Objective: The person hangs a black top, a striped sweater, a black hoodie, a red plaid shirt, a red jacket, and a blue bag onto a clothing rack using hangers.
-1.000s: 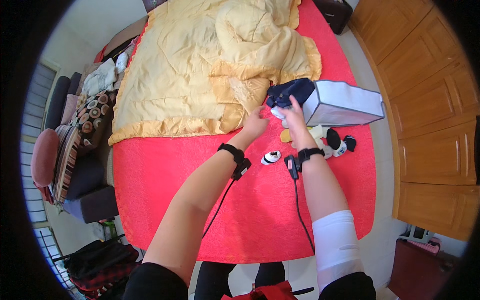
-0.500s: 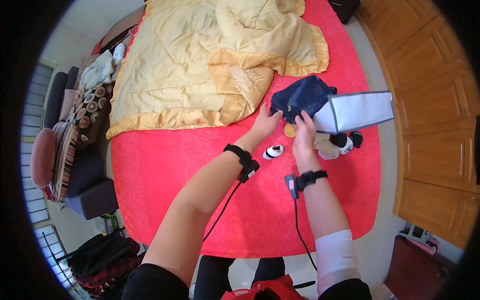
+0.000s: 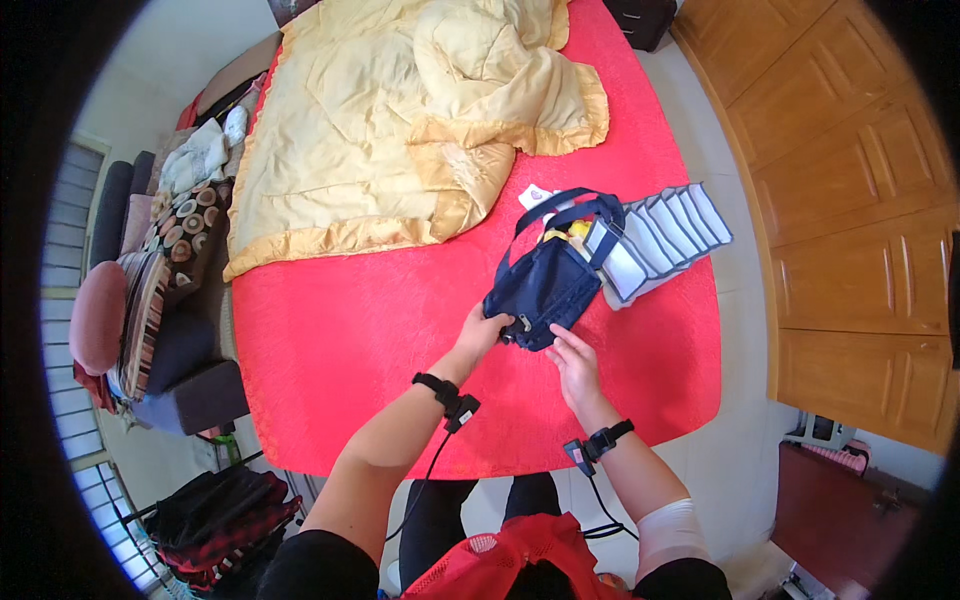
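Note:
A small navy blue bag [image 3: 540, 297] is tipped on the red bed cover, its looped strap [image 3: 597, 197] lying away from me. My left hand [image 3: 479, 334] grips its near left corner, the thumb pressed on the fabric beside a small metal clip [image 3: 524, 322]. At the near right corner, my right hand [image 3: 574, 366] has its fingers stretched out, the index fingertip against the bag. Yellow items [image 3: 577, 230] show at the bag's far opening; their kind is unclear. Beside the bag, a white fabric organizer with grey edging [image 3: 663, 235] stands with several compartments spread.
A yellow quilt [image 3: 350, 150] covers the far left of the red bed cover [image 3: 380, 310]. Beyond the bag lies a small white item [image 3: 533, 196]. Wooden cabinets [image 3: 850, 250] line the right side; cushions [image 3: 98, 318] are piled on the left. Cables hang from both wrist straps.
The bag has come nearer to me and turned, with its strap now showing. The organizer has spread out into several compartments. The small rolled items near my hands are no longer visible there.

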`<act>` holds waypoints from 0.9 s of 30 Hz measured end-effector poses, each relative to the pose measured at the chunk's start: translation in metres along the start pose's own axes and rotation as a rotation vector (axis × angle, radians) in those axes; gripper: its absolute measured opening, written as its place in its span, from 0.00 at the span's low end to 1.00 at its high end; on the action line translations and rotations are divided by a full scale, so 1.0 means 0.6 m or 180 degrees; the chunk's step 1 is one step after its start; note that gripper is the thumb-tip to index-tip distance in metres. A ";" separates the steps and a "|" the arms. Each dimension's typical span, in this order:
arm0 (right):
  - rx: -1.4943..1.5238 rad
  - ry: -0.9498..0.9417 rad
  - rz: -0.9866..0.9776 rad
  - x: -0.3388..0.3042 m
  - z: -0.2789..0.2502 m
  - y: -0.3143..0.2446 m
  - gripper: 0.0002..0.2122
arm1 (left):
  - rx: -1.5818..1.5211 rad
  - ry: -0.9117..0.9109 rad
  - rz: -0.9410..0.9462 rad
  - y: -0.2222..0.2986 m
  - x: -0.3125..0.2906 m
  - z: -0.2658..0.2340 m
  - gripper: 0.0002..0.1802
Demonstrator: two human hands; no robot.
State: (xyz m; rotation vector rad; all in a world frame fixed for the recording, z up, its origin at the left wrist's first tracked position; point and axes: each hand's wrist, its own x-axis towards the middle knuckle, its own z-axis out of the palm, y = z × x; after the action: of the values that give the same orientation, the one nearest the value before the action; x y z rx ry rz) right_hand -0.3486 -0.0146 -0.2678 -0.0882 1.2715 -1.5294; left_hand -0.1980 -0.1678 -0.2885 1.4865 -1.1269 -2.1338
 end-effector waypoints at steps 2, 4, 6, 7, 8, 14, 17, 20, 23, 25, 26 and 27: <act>-0.0217 -0.0178 0.0345 -0.035 -0.008 -0.002 0.16 | -0.0229 0.0146 0.0138 -0.005 -0.047 -0.001 0.17; -0.0267 -0.0309 0.0467 -0.064 -0.010 -0.009 0.17 | -0.0177 0.0135 0.0174 -0.015 -0.083 -0.015 0.19; -0.0504 -0.0435 0.1043 -0.086 -0.001 -0.027 0.19 | 0.0217 0.0440 0.0536 -0.021 -0.124 -0.023 0.22; -0.0867 -0.0230 0.1145 -0.091 0.005 -0.036 0.18 | 0.0222 0.0447 0.0528 -0.027 -0.147 -0.026 0.22; -0.0860 -0.0214 0.1130 -0.087 -0.003 -0.038 0.18 | 0.0393 0.0396 0.0745 -0.029 -0.166 -0.025 0.25; -0.1946 0.0282 -0.1010 -0.010 -0.036 -0.033 0.19 | 0.0929 -0.0046 0.1222 -0.091 -0.223 -0.013 0.27; -0.2760 0.0231 -0.0978 -0.013 -0.008 -0.057 0.28 | 0.1174 -0.0051 0.1467 -0.082 -0.276 -0.011 0.26; -0.3086 0.0374 -0.0589 -0.012 0.000 -0.058 0.38 | 0.2045 -0.0122 0.1757 -0.069 -0.313 -0.024 0.24; -0.3187 -0.0129 0.0205 -0.009 0.002 -0.063 0.46 | 0.2629 -0.0256 0.2008 -0.068 -0.342 -0.042 0.23; -0.3476 -0.0438 0.0534 -0.005 0.018 -0.057 0.51 | 0.3069 -0.0436 0.2308 -0.077 -0.358 -0.059 0.25; -0.3473 -0.0436 0.0546 -0.010 0.021 -0.052 0.51 | 0.3068 -0.0442 0.2297 -0.079 -0.367 -0.061 0.25; -0.2898 -0.0654 0.0910 -0.015 0.025 -0.045 0.52 | 0.3163 -0.0504 0.2297 -0.081 -0.376 -0.062 0.25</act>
State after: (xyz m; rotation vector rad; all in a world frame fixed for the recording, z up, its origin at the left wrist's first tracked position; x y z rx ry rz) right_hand -0.3530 -0.0221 -0.2367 -0.6034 1.6342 -0.5932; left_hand -0.0622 -0.0092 -0.1833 0.8995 -2.5135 -1.2069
